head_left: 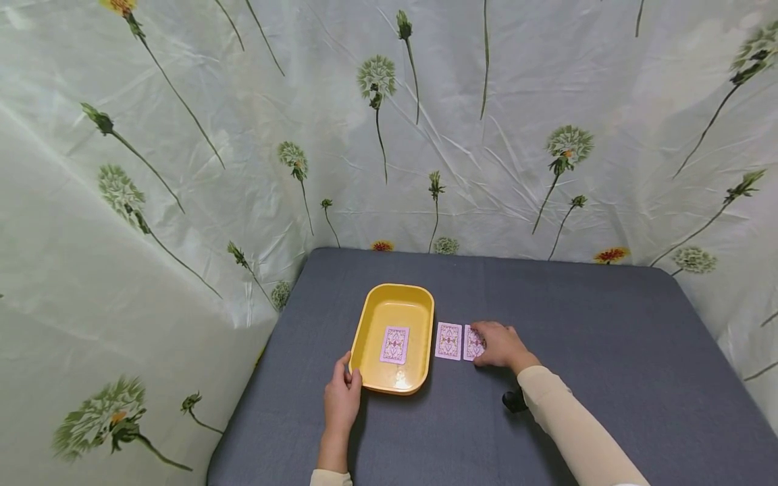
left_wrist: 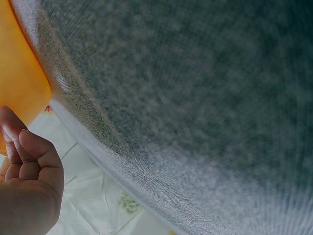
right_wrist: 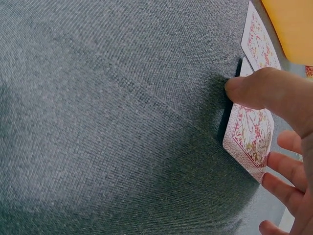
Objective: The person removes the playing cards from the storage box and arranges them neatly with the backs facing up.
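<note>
With the right hand, pinches a rectangular pink-and-white patterned playing card, back upward, between a thumb at the near short edge and fingertips at the far one. Hard to say whether lifted or resting flat; in the right wrist view, a dark strip of shadow along the near edge, beside the thumb. With the left hand, grips the near left corner of a yellow, rectangular, round-cornered tray, thumb at the rim and fingers bent against the outer wall; only partly within the left wrist view.

Just left of the pinched card, between it and the tray, a second card with the same patterned back, flat and near the tray's right side. Inside the tray, on its floor, a third card, also back upward and slightly turned.

Farther along the right arm, a long cream sleeve, with a small black object near the wrist, too indistinct to name. Beneath everything, a dark grey-blue fabric table cover. Behind and to the left, a pale, shiny, creased curtain printed with dandelions and orange blooms.
</note>
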Available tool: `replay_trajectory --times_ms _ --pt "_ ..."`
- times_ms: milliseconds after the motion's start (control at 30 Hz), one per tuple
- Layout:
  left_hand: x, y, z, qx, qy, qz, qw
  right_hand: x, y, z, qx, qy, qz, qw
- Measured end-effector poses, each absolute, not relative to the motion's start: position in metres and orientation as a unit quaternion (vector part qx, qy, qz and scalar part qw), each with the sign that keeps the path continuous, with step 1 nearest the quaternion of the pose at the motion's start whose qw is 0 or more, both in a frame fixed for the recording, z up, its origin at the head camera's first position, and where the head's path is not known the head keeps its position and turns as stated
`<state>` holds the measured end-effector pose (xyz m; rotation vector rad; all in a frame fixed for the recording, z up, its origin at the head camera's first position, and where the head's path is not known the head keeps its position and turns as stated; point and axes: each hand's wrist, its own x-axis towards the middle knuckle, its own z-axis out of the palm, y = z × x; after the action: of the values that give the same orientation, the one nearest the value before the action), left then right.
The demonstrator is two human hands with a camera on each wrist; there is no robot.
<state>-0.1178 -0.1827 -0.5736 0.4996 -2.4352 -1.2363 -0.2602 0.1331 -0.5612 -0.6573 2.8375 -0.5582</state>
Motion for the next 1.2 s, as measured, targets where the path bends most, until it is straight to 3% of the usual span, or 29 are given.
replay_trajectory --times_ms 667,1200 --pt "-0.116 -0.183 -0.572 0.18 -0.864 -0.438 0.172 -0.26 0.131 -0.561 -0.224 0.957 -0.161 0.093" --pt "-0.117 -0.184 -0.571 0.177 -0.86 -0.444 0.176 -0.271 0.102 -0.522 -0.256 0.95 -0.167 0.068"
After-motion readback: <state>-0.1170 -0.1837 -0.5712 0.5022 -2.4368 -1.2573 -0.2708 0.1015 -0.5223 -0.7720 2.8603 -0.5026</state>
